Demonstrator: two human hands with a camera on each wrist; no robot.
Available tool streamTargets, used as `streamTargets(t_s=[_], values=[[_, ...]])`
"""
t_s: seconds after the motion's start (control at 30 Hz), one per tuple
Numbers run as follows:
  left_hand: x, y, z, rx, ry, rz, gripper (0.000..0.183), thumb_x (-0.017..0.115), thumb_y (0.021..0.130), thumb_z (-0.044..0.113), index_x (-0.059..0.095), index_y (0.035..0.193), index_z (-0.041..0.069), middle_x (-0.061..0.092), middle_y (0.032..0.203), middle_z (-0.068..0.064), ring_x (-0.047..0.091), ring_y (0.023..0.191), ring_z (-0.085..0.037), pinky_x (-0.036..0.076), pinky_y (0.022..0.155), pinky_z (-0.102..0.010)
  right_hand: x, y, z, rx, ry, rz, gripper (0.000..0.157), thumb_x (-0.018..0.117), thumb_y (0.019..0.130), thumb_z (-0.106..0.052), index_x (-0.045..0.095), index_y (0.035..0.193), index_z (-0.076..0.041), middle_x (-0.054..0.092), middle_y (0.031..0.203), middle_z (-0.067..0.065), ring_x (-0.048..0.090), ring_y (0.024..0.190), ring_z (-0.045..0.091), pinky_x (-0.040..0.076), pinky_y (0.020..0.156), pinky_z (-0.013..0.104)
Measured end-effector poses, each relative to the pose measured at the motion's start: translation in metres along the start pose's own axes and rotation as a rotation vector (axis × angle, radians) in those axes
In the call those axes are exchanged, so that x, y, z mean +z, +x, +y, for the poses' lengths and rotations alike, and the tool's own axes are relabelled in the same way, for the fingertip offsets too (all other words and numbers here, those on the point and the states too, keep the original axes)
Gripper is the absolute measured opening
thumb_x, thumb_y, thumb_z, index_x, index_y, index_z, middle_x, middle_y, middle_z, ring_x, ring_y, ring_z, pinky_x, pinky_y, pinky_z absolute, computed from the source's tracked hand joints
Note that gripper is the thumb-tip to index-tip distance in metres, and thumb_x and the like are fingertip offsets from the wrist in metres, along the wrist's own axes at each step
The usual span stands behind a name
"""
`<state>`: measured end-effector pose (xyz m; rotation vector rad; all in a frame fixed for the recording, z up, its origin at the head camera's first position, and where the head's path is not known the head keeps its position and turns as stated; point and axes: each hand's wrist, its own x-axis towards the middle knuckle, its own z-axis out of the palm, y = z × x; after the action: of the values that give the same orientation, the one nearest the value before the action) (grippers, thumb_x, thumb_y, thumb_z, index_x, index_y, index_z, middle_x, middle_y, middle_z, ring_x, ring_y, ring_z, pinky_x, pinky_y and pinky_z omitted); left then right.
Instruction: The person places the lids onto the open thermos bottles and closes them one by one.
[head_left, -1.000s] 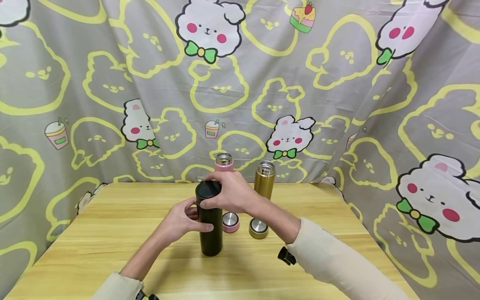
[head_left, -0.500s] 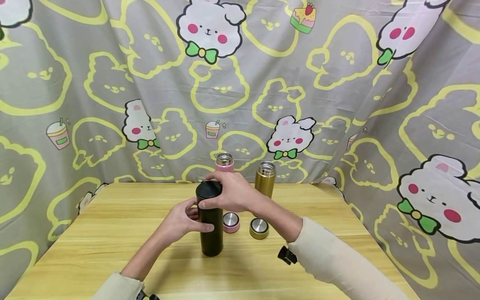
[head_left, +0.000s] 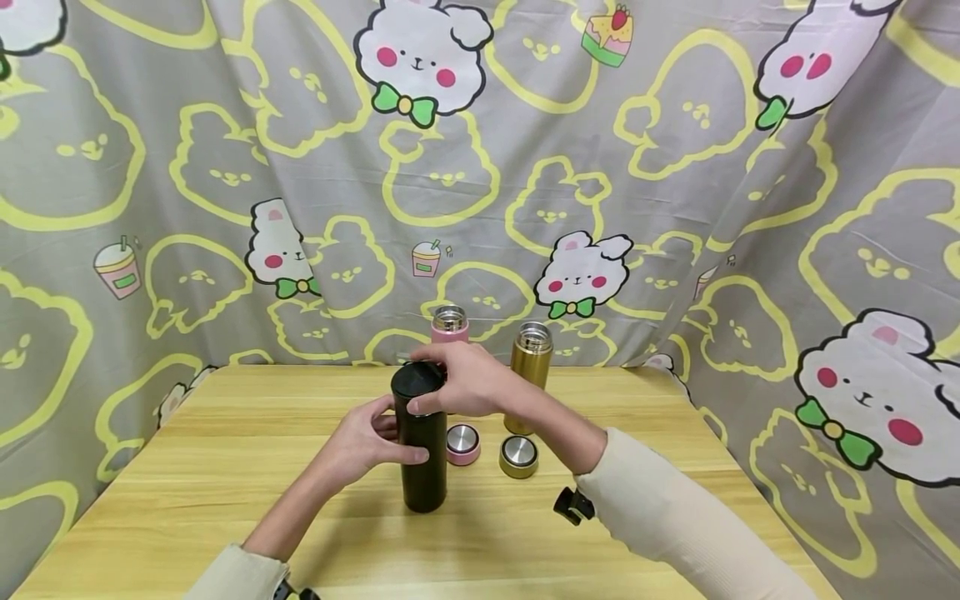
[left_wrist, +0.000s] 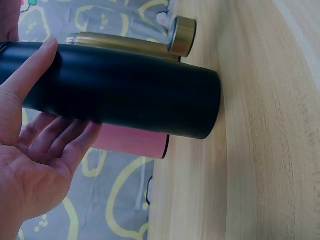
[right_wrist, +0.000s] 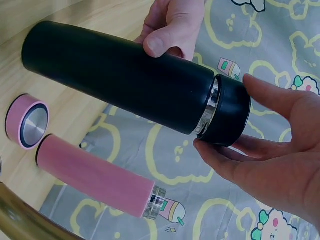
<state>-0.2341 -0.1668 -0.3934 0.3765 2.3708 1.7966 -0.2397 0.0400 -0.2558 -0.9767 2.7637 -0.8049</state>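
A black thermos bottle [head_left: 424, 479] stands upright on the table in the head view. My left hand [head_left: 365, 444] grips its body from the left, thumb across the front and fingers behind. From above right, my right hand [head_left: 474, 382] holds the black lid [right_wrist: 231, 111] between thumb and fingers. The right wrist view shows the lid slightly tilted on the bottle, with a strip of silver neck [right_wrist: 208, 107] exposed between lid and body. Farther back are an uncapped pink thermos [head_left: 450, 323] and an uncapped gold thermos [head_left: 527, 368], both upright.
On the wooden table [head_left: 247, 433], a pink lid [head_left: 462, 445] and a gold lid [head_left: 518, 457] lie with their steel insides up, just right of the black thermos. Behind the table's far edge hangs a grey patterned curtain [head_left: 465, 183].
My right hand has turned a little on the black lid, its thumb shifting right and the wrist rotating. The left hand and the black thermos stay in place.
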Motion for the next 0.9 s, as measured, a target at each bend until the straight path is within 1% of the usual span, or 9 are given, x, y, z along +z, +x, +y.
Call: streamTargets(t_s=[0.13, 0.4, 0.57, 0.63, 0.8, 0.9], values=[[0.0002, 0.0001, 0.0000, -0.002, -0.002, 0.005, 0.079, 0.093, 0.072, 0.023, 0.054, 0.140, 0.016, 0.072, 0.124, -0.010, 0.067, 0.120, -0.025, 0.054, 0.100, -0.046, 0.0002, 0.0006, 0.0013, -0.005, 0.019, 0.012, 0.061, 0.082, 0.084, -0.028, 0.061, 0.139, -0.013, 0.069, 0.127, 0.004, 0.066, 0.103, 0.017, 0.054, 0.088, 0.030], [-0.0001, 0.0013, -0.0010, -0.009, -0.005, 0.019, 0.083, 0.094, 0.071, 0.022, 0.053, 0.143, 0.017, 0.073, 0.123, -0.009, 0.068, 0.119, -0.025, 0.055, 0.099, -0.045, -0.0005, 0.0005, 0.0000, 0.033, 0.061, 0.033, 0.057, 0.084, 0.081, -0.028, 0.064, 0.132, -0.015, 0.071, 0.123, 0.006, 0.067, 0.105, 0.018, 0.054, 0.087, 0.032], [-0.0005, 0.0015, -0.0009, -0.013, -0.005, 0.021, 0.082, 0.094, 0.070, 0.023, 0.054, 0.142, 0.018, 0.073, 0.123, -0.008, 0.067, 0.120, -0.025, 0.054, 0.100, -0.045, 0.0003, 0.0012, -0.0016, 0.033, 0.050, 0.053, 0.056, 0.085, 0.080, -0.029, 0.065, 0.130, -0.014, 0.072, 0.122, 0.006, 0.067, 0.103, 0.017, 0.054, 0.086, 0.031], [-0.0006, 0.0012, -0.0008, -0.013, -0.006, 0.019, 0.081, 0.094, 0.071, 0.023, 0.054, 0.141, 0.018, 0.073, 0.123, -0.008, 0.067, 0.120, -0.024, 0.054, 0.100, -0.045, 0.0018, 0.0017, -0.0018, 0.039, 0.034, 0.067, 0.055, 0.086, 0.079, -0.031, 0.066, 0.127, -0.014, 0.072, 0.118, 0.005, 0.066, 0.100, 0.017, 0.054, 0.084, 0.030], [-0.0008, 0.0005, -0.0007, -0.007, -0.007, 0.012, 0.079, 0.094, 0.072, 0.023, 0.055, 0.140, 0.016, 0.073, 0.122, -0.009, 0.068, 0.118, -0.024, 0.054, 0.099, -0.045, 0.0070, 0.0018, -0.0012, 0.087, -0.007, 0.103, 0.056, 0.088, 0.077, -0.039, 0.064, 0.121, -0.014, 0.072, 0.106, 0.003, 0.065, 0.095, 0.016, 0.054, 0.081, 0.030], [-0.0006, 0.0007, -0.0011, -0.003, -0.009, 0.008, 0.080, 0.094, 0.072, 0.023, 0.054, 0.141, 0.015, 0.073, 0.122, -0.009, 0.068, 0.118, -0.024, 0.055, 0.099, -0.045, 0.0091, 0.0018, -0.0010, 0.096, -0.020, 0.123, 0.056, 0.088, 0.076, -0.041, 0.063, 0.118, -0.014, 0.071, 0.104, 0.003, 0.065, 0.095, 0.017, 0.054, 0.080, 0.031]])
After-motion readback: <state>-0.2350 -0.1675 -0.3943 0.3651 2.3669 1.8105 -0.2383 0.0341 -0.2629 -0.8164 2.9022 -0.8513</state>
